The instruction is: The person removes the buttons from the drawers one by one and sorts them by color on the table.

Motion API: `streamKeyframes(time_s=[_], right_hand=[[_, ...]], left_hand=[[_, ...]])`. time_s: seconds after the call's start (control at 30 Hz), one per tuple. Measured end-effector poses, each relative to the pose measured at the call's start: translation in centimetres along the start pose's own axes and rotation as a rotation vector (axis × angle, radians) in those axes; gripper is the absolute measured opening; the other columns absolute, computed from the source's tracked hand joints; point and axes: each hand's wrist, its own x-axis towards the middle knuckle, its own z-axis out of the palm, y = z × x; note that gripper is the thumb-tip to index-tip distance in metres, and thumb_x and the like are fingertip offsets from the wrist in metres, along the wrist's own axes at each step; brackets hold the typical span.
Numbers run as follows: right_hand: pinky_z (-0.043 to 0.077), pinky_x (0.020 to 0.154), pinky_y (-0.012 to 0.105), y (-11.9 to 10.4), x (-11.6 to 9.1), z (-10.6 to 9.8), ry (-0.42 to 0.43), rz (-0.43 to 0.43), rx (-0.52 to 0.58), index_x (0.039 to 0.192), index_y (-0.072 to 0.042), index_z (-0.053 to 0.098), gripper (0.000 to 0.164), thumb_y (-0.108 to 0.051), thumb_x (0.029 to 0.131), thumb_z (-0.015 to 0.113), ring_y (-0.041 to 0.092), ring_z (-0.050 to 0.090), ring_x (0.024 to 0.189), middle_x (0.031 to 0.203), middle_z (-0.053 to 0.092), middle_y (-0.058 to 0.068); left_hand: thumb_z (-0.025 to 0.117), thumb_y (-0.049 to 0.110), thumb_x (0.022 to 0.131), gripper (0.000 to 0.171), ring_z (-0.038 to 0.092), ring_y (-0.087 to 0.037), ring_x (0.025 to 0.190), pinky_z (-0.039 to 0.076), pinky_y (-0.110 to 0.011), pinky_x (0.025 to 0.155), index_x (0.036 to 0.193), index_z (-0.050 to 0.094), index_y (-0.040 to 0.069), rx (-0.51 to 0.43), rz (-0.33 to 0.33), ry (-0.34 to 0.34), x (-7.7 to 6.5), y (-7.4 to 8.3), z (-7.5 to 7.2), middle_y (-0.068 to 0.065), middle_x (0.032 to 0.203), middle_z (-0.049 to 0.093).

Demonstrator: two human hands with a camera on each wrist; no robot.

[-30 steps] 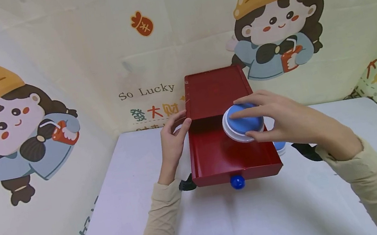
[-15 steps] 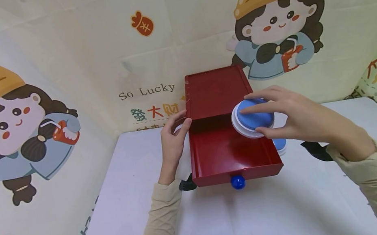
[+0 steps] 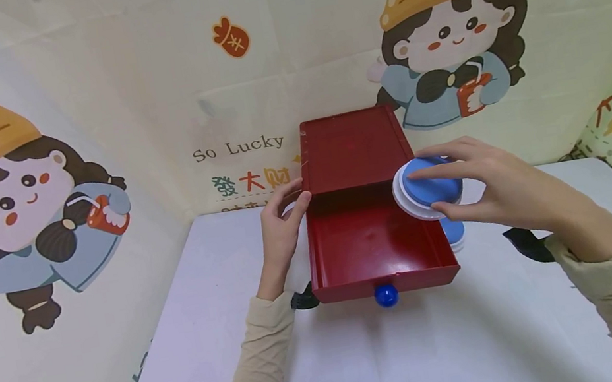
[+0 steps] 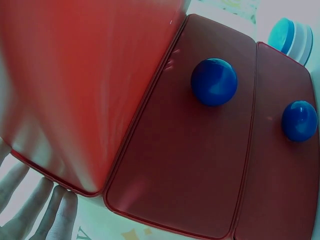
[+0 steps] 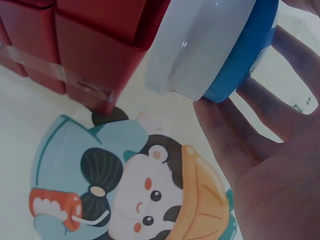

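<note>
My right hand [image 3: 513, 191] grips a round white tub with a blue top [image 3: 443, 192], thumb and fingers spread around its rim. The tub is held tilted above the right side of a pulled-out red drawer [image 3: 364, 255]. The drawer's visible inside holds nothing. My left hand [image 3: 281, 235] touches the left side of the red drawer cabinet [image 3: 353, 150], with straight fingers [image 4: 64, 215] along its edge in the left wrist view. A second blue-and-white tub [image 3: 454, 231] stands right of the drawer, partly hidden.
A blue knob [image 3: 386, 296] sits on the drawer front. Below it, the left wrist view shows two shut drawers with blue knobs [image 4: 214, 82]. Printed cloth [image 3: 245, 107] hangs close behind the white table [image 3: 233, 336].
My right hand has moved right with the tub, from over the drawer's middle to its right edge. More of the drawer's inside shows. The left hand stays put.
</note>
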Motion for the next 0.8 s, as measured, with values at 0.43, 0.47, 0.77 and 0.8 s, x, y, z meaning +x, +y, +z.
streamKeyframes(time_s=[0.43, 0.47, 0.77, 0.8], right_hand=[[0.059, 0.072, 0.04, 1.1, -1.4, 0.1, 0.005, 0.089, -0.013, 0.124, -0.019, 0.07, 0.059, -0.012, 0.069, 0.089, 0.025, 0.049, 0.124, 0.138, 0.056, 0.006], [0.059, 0.072, 0.038, 1.2, -1.5, 0.1, 0.008, 0.092, -0.013, 0.124, -0.019, 0.07, 0.059, -0.012, 0.069, 0.089, 0.025, 0.049, 0.124, 0.138, 0.056, 0.006], [0.049, 0.078, 0.014, 2.1, -2.5, 0.0, 0.036, 0.098, 0.005, 0.125, -0.02, 0.07, 0.06, -0.009, 0.069, 0.089, 0.024, 0.05, 0.122, 0.138, 0.057, 0.005], [0.051, 0.077, 0.015, 2.2, -2.6, 0.0, 0.035, 0.109, 0.007, 0.125, -0.02, 0.069, 0.06, -0.009, 0.069, 0.089, 0.024, 0.05, 0.123, 0.138, 0.056, 0.006]], left_hand=[[0.064, 0.01, 0.096, 0.038, 0.059, -0.032, 0.117, 0.054, -0.027, 0.093, 0.131, 0.059, -0.003, 0.0, -0.007, 0.006, 0.0, 0.1, 0.1, -0.018, 0.129, 0.061], [0.064, 0.01, 0.096, 0.038, 0.059, -0.032, 0.117, 0.054, -0.027, 0.093, 0.131, 0.059, -0.003, 0.001, -0.009, 0.005, -0.1, 0.1, 0.1, -0.018, 0.129, 0.061], [0.064, 0.011, 0.096, 0.038, 0.059, -0.033, 0.117, 0.054, -0.027, 0.092, 0.132, 0.059, -0.003, 0.002, -0.004, 0.002, -0.1, 0.1, 0.1, -0.018, 0.13, 0.061], [0.064, 0.011, 0.096, 0.038, 0.059, -0.033, 0.117, 0.054, -0.027, 0.092, 0.131, 0.059, -0.003, 0.002, -0.003, 0.003, -0.1, 0.1, 0.1, -0.018, 0.13, 0.061]])
